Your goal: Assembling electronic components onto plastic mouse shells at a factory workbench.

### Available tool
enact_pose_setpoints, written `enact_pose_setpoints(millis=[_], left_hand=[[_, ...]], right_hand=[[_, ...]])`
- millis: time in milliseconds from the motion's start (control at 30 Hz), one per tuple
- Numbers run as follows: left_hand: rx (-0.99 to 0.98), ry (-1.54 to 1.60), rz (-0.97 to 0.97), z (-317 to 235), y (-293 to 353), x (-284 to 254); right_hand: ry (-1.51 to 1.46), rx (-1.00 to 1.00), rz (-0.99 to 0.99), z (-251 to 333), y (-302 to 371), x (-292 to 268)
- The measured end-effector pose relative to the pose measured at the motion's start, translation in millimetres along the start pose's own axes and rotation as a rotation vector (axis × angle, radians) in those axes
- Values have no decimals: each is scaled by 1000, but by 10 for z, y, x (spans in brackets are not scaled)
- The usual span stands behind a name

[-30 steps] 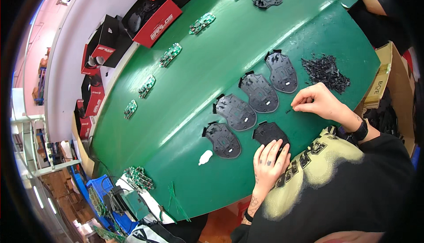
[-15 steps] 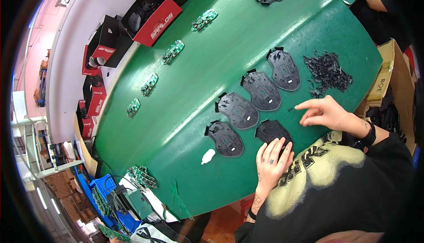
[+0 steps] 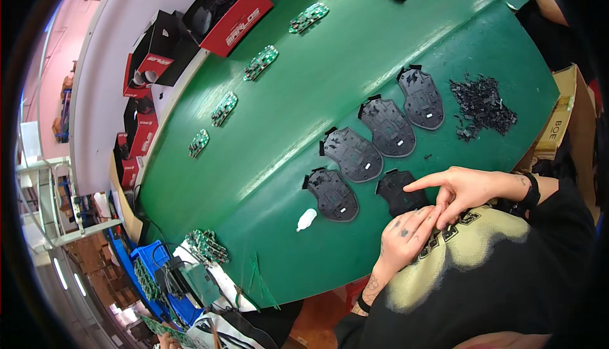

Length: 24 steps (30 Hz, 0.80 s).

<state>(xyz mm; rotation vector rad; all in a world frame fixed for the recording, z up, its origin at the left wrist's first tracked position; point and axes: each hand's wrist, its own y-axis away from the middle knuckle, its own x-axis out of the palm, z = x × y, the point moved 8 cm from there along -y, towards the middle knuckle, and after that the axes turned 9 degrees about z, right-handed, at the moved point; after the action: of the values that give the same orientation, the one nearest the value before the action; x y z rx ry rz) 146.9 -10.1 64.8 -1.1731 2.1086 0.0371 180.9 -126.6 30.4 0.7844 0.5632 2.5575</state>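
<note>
My left hand (image 3: 406,238) has its fingers pressed together, fingertips meeting my right hand just in front of a black mouse base shell (image 3: 396,187). My right hand (image 3: 463,190) stretches its index finger over that shell, while its thumb and other fingers close in beside the left fingertips. Whatever sits between the two hands is hidden. Beyond them lies a slanting row of similar shells, among them the nearest mouse base (image 3: 332,197) and the farthest mouse base (image 3: 420,98). To the right is a heap of small black plastic pieces (image 3: 482,108).
A small white item (image 3: 306,219) lies left of the shells. Green circuit boards (image 3: 261,64) are spaced along the green table (image 3: 279,140). Red and black boxes (image 3: 235,22) line its far edge. At right stands a cardboard box (image 3: 558,124); another person's arm (image 3: 545,0) shows beyond.
My right hand has come down and left from near the heap to meet my left hand. The left hand has slid right, off the shell's middle. The whole view has shifted slightly.
</note>
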Motion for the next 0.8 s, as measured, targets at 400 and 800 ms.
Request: enact_pose_setpoints(millis=[400, 800], left_hand=[[-71, 33, -100, 43, 16, -65], [-323, 336, -320, 234, 23, -51]], right_hand=[[324, -332, -118, 140, 49, -118], [9, -401, -265, -8, 27, -290]])
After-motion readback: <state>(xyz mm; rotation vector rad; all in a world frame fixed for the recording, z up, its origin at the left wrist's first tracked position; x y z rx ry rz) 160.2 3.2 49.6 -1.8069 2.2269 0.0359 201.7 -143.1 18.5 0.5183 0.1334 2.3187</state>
